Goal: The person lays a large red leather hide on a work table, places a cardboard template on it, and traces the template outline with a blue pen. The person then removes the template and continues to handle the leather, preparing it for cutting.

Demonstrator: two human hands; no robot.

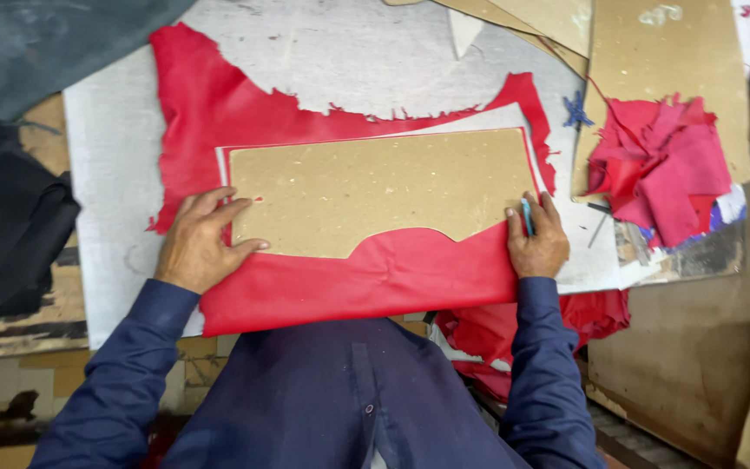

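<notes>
Left hand (197, 247) spread flat, pinning cardboard template (375, 191) on red leather (375, 278) near the tabletop (115, 148) front edge, against slipping. Right hand (538, 243) closed around blue-handled cutting tool (527, 215) at template's right corner.

Lighting bright, even, diffuse from overhead; shadows faint and soft. No glare. Centre sharp; slight wide-angle bending and softness at frame edges.

Ref: cardboard template (375, 187). Above it, past the red leather (219, 104), bare grey table (349, 43) w/ free passage. Left: narrow open strip, then dark cloth (2, 217) blocks. Right: scrap pile (661, 165) & cardboard sheets (670, 52) crowd the way. Below: person's body closes it off.
</notes>
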